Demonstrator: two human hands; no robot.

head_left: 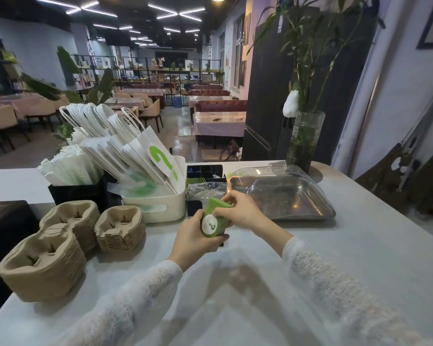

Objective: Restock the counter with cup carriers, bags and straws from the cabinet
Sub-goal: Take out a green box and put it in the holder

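Both hands hold a small green pack (213,222) with a white round logo just above the counter's middle. My left hand (195,239) grips its lower part from below. My right hand (243,211) pinches its top edge. Brown pulp cup carriers stand in stacks at the left: a large one (43,265), one behind it (73,218) and a smaller one (120,228). White paper bags (125,143) with green print lean in a white bin (158,206). Paper-wrapped straws (70,166) fill a black box (78,192).
A metal tray (280,196) under a clear plastic lid lies right of the hands. A black compartment organiser (204,172) sits behind them. A glass vase with bamboo (304,138) stands at the counter's far edge. Dining tables and chairs lie beyond the white counter (335,258).
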